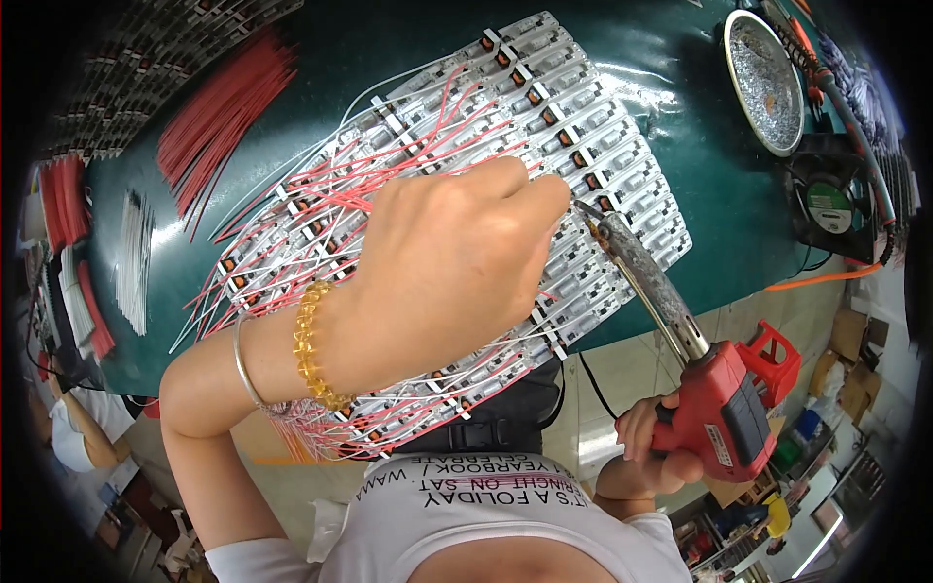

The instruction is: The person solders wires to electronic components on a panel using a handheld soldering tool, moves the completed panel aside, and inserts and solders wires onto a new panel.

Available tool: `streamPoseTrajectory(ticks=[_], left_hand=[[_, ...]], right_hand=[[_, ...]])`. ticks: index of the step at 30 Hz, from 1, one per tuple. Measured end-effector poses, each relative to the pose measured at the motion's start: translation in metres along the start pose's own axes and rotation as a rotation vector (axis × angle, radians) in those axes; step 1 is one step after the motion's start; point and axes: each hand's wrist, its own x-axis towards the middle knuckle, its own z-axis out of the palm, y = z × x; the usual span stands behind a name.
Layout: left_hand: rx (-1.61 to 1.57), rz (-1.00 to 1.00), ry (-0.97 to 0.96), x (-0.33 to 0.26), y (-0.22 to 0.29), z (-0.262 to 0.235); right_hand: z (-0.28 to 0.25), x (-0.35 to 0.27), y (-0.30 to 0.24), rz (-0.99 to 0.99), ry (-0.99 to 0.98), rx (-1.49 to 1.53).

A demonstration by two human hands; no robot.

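A sheet of small silver-grey parts (622,155) in rows, with black and orange pieces on them, lies across the green table. Red and white wires trail over its left side. Over the middle of the sheet, my left hand (457,257) has its fingers curled and pinched; whatever is between them is hidden. My right hand (656,452) grips a red soldering gun (719,418) by its handle, at the lower right. The gun's long metal barrel slants up and left, and its tip is close beside my left fingertips. Whether the tip touches a part cannot be made out.
Loose red wires (219,117) and white wires (134,267) lie on the green table (671,49) to the left. At the far right are a round dish (729,68) of silvery solder bits, a small black fan (826,209) and an orange cable (826,278).
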Motion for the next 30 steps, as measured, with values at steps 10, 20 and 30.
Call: streamPoseTrajectory(ticks=[10, 20, 30], left_hand=[[0.109, 0.074, -0.033, 0.002, 0.002, 0.001], [0.126, 0.076, -0.070, 0.003, 0.005, -0.004], [-0.381, -0.119, -0.262, -0.005, -0.006, -0.031]], right_hand=[[0.004, -0.004, -0.003, -0.013, 0.016, -0.092], [0.009, 0.001, -0.002, -0.021, -0.020, -0.062], [0.007, -0.004, 0.000, -0.082, 0.033, 0.093]])
